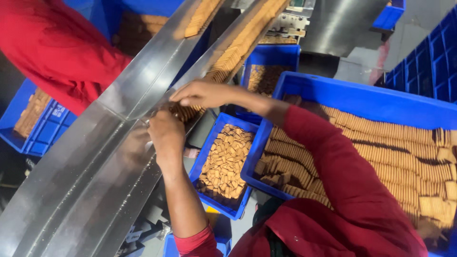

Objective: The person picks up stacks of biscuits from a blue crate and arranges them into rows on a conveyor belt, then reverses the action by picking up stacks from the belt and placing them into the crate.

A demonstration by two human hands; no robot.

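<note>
Your left hand (165,131) and right hand (202,93) meet over the long sloped stainless-steel chute (85,181), bracketing a short stack of tan, ridged rectangular biscuits stood on edge (185,112). The left hand's fingers are curled together against the near end of the stack; the right hand's fingers are pressed side by side and laid flat over the far end and top. Judgement: you clamp from both ends so the thin pieces stay packed face to face and do not fan out or topple on the slick metal.

The stack sits in the chute's channel, at the lower end of the longer biscuit row (243,43) that runs up the channel towards the machine. Individual biscuits look uniform, golden-brown, with fine edge lines; details of the faces are too small to tell.

Just right of the chute, the small blue plastic crate of loose, jumbled biscuit pieces (223,164) stands within reach. Beside it, the large blue plastic crate (362,97) holds neat edge-on rows. Another person's red sleeve (52,47) is at upper left, well apart from your hands.
</note>
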